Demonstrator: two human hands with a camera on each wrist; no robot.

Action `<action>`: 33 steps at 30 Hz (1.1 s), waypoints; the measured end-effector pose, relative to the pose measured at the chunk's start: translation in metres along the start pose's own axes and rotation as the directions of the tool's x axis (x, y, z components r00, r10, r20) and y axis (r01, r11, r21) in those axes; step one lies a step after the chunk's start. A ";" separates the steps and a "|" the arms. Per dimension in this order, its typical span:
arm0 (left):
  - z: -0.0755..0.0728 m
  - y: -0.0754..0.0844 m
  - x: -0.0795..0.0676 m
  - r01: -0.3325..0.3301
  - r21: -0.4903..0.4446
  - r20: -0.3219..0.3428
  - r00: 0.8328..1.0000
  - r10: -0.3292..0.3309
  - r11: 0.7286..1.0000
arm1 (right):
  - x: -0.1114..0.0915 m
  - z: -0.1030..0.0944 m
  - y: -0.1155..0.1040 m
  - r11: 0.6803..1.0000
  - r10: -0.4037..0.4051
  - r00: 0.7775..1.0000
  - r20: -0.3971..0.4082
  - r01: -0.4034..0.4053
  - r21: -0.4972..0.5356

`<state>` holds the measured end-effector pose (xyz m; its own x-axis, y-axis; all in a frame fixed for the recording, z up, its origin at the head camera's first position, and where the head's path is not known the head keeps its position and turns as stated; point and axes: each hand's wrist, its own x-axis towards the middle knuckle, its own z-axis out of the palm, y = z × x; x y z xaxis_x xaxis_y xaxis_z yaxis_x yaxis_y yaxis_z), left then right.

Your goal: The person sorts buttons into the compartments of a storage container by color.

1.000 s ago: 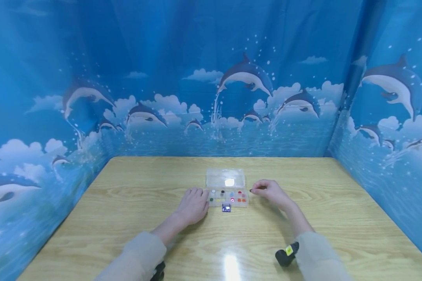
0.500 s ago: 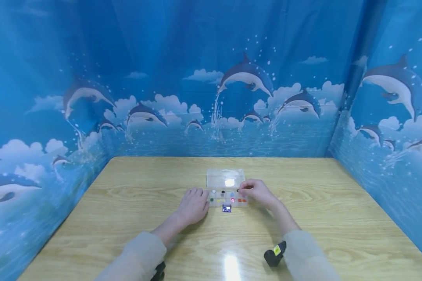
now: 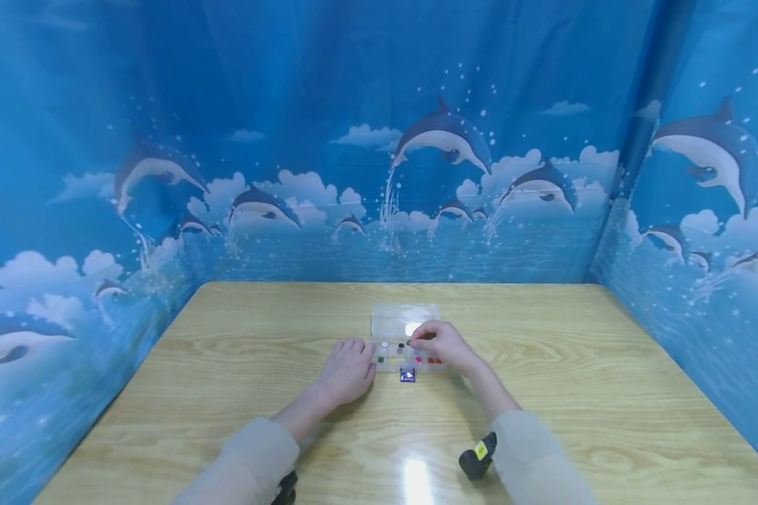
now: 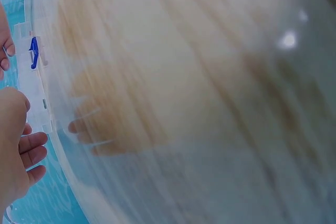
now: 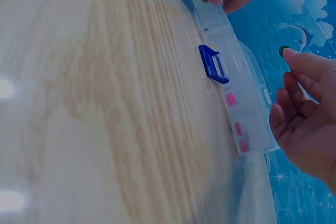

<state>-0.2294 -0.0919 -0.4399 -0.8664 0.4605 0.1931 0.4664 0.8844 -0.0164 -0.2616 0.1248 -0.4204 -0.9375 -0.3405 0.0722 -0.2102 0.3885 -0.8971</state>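
Observation:
A clear plastic compartment box (image 5: 257, 124) stands on the table with its lid (image 3: 388, 320) tipped back. My right hand (image 3: 445, 346) is above the box's back row, thumb and finger pinching a small dark green round piece (image 5: 282, 51). At the box's left end rests my left hand (image 3: 346, 369), relaxed fingers against its edge. On the front side sits a blue latch (image 5: 211, 66). Small coloured pieces lie in the compartments, among them a white one (image 3: 384, 345), a black one (image 3: 401, 346) and a pink one (image 5: 231, 99). My right hand hides several compartments at the right.
The wood-grain table (image 3: 259, 315) reaches back to a blue dolphin-print curtain (image 3: 328, 84), which also closes off both sides. Each wrist wears a dark camera, the right one (image 3: 476, 456) with a yellow label. Light glares off the front of the table.
My right hand has moved left with the small piece, from beside the box's right end to over its compartments. My left hand has stayed where it was.

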 end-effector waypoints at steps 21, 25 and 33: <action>0.001 -0.002 -0.001 -0.040 0.018 -0.040 0.998 0.041 0.999 | 0.018 0.032 -0.003 0.998 -0.029 0.997 -0.065 0.025 -0.066; 0.002 -0.003 -0.001 -0.039 0.019 -0.045 0.998 0.040 0.999 | 0.019 0.036 -0.006 0.996 -0.018 0.998 -0.061 0.013 -0.086; 0.002 -0.003 0.000 -0.037 0.019 -0.044 0.998 0.038 0.999 | 0.022 0.044 -0.008 0.989 -0.010 0.997 -0.077 -0.001 -0.148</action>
<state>-0.2307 -0.0946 -0.4420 -0.8392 0.4902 0.2355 0.4952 0.8678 -0.0418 -0.2683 0.0769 -0.4305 -0.9538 -0.2777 0.1145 -0.2477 0.5114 -0.8229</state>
